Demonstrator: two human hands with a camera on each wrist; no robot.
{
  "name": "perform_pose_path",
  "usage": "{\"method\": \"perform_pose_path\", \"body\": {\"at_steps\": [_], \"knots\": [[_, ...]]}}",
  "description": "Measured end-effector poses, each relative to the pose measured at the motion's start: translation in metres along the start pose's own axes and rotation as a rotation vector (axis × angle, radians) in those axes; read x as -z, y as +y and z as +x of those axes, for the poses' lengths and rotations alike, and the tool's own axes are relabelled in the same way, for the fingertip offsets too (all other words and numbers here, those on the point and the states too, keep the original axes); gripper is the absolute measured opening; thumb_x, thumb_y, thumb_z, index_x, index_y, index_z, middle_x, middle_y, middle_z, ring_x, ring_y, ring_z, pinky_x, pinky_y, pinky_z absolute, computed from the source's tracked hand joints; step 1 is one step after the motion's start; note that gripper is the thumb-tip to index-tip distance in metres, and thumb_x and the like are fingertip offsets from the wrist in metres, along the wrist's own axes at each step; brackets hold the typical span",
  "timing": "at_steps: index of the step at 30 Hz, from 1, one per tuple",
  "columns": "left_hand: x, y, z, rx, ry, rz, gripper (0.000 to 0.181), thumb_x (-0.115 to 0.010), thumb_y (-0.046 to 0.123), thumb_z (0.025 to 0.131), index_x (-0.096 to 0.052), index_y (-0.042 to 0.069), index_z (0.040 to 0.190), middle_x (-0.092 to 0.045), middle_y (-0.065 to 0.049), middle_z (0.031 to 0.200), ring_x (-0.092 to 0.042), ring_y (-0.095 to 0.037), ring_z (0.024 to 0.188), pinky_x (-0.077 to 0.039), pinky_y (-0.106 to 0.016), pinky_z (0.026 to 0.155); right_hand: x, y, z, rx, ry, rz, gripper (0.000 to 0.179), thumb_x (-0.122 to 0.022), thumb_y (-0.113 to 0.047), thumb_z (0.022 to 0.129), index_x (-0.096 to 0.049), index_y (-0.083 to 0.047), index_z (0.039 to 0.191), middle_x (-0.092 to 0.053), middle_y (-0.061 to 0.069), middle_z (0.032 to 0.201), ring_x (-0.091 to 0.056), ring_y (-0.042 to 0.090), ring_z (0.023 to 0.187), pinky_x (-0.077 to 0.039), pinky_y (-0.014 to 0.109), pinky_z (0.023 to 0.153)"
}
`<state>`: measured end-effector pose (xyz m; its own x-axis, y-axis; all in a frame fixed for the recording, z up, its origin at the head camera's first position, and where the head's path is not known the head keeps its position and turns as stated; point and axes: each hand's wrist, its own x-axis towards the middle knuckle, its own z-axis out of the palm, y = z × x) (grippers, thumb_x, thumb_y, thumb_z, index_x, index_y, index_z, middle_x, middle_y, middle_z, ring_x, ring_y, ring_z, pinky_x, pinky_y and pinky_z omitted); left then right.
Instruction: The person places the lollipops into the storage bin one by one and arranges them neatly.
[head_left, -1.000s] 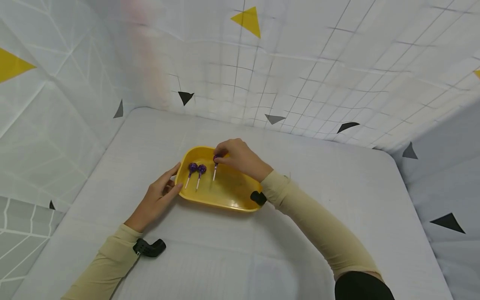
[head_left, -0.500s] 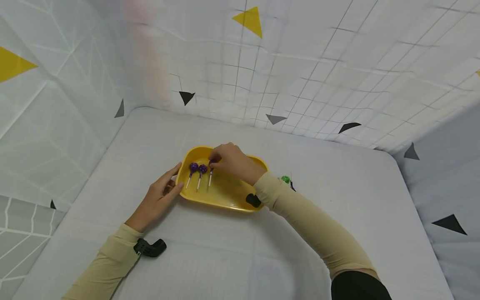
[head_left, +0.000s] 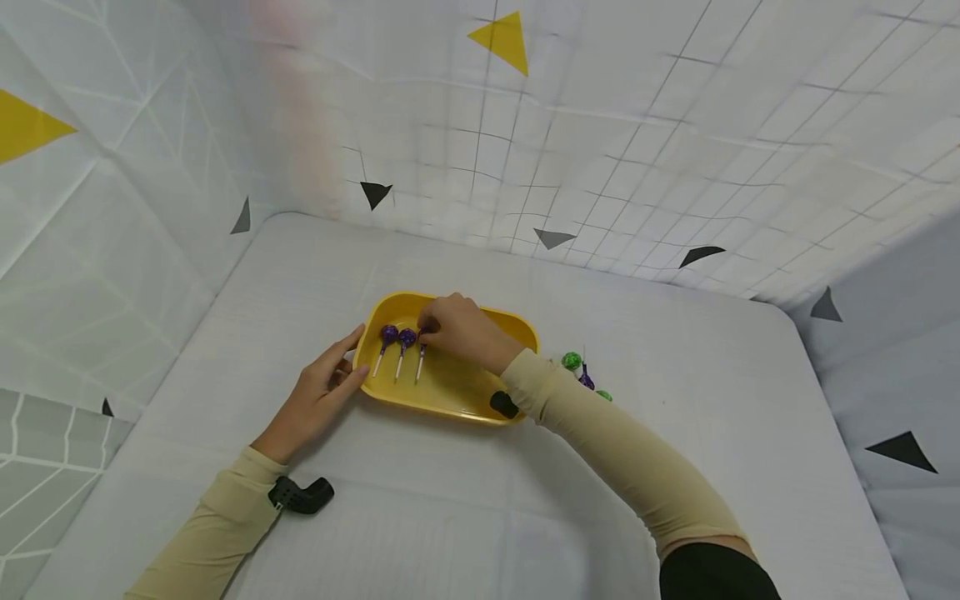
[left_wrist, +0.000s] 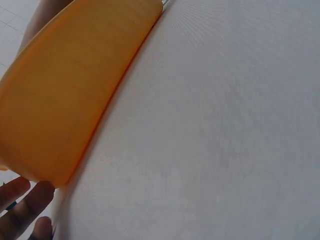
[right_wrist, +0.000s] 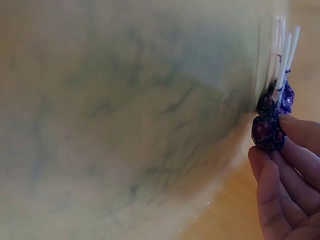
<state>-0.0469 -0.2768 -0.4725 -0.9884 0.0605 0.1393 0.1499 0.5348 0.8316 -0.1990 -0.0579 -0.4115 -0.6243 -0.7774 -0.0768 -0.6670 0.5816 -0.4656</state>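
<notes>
A yellow tray lies on the white table, with two purple-wrapped lollipops side by side at its left end, sticks toward the near side. My right hand reaches into the tray and pinches a third lollipop by its purple head, just right of those two, its white stick also pointing to the near side. My left hand rests against the tray's left end, fingers fairly straight. In the left wrist view, the left fingertips touch the outer wall.
To the right of the tray, partly behind the right sleeve, lie green-wrapped lollipops and a purple one. White patterned cloth walls close in the table's back and sides. A black camera mount juts from the left wrist.
My right hand has moved slightly left and nearer with its lollipop, bringing it closer to the other two. Lollipops right of the tray have come into sight. The left hand stays put.
</notes>
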Motion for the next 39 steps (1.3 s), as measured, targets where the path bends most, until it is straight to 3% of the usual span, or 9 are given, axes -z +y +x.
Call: {"method": "perform_pose_path", "body": {"at_steps": [39], "knots": [[-0.0006, -0.0015, 0.0002, -0.009, 0.009, 0.010, 0.061, -0.056, 0.023, 0.108, -0.032, 0.016, 0.164, -0.060, -0.014, 0.139, -0.057, -0.016, 0.090, -0.049, -0.022, 0.076, -0.0038, 0.0025, 0.0004, 0.006, -0.001, 0.031, 0.012, -0.076, -0.018, 0.096, -0.080, -0.009, 0.101, -0.079, 0.002, 0.097, -0.070, 0.011, 0.086, -0.058, 0.028, 0.080]]}}
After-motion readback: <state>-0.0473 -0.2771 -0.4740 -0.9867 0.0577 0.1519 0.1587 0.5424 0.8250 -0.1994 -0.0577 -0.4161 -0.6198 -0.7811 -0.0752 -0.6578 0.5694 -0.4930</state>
